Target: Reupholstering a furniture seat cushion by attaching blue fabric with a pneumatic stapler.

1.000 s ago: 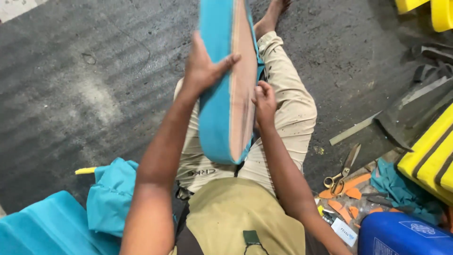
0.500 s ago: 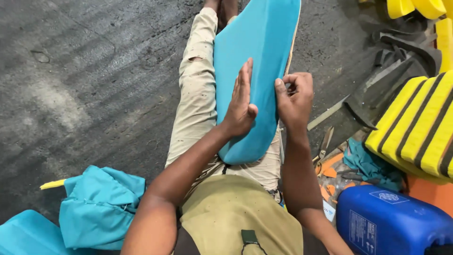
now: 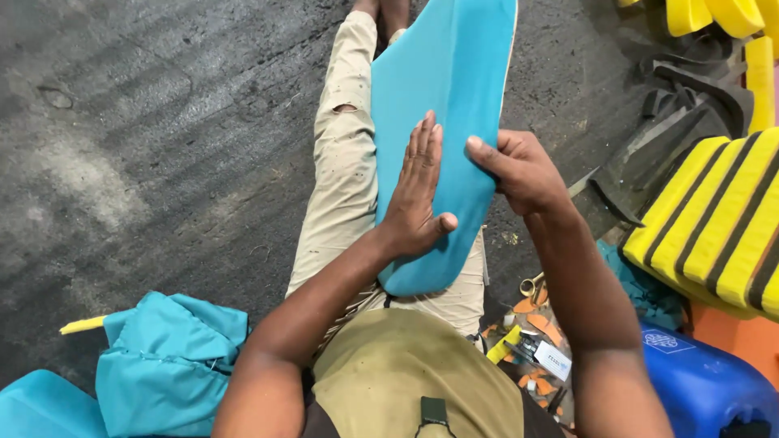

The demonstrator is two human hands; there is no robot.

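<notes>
A long teal padded panel (image 3: 442,89) with a rounded near end lies flat along my outstretched legs. My left hand (image 3: 415,193) presses flat on its teal face, fingers together and pointing away from me. My right hand (image 3: 519,169) grips the panel's right edge, thumb on top and fingers curled under. I sit on a dark grey floor in beige trousers (image 3: 345,154).
Teal fabric pieces (image 3: 162,365) lie at my left hip with a yellow strip (image 3: 81,325). At right are yellow-and-black striped foam blocks (image 3: 714,227), dark foam offcuts (image 3: 673,122), a blue canister (image 3: 706,381), scissors (image 3: 531,285) and orange scraps (image 3: 540,324).
The panel has turned from standing on edge to lying face up on my legs. My left hand moved from its side onto its face; my right hand stays on the right edge.
</notes>
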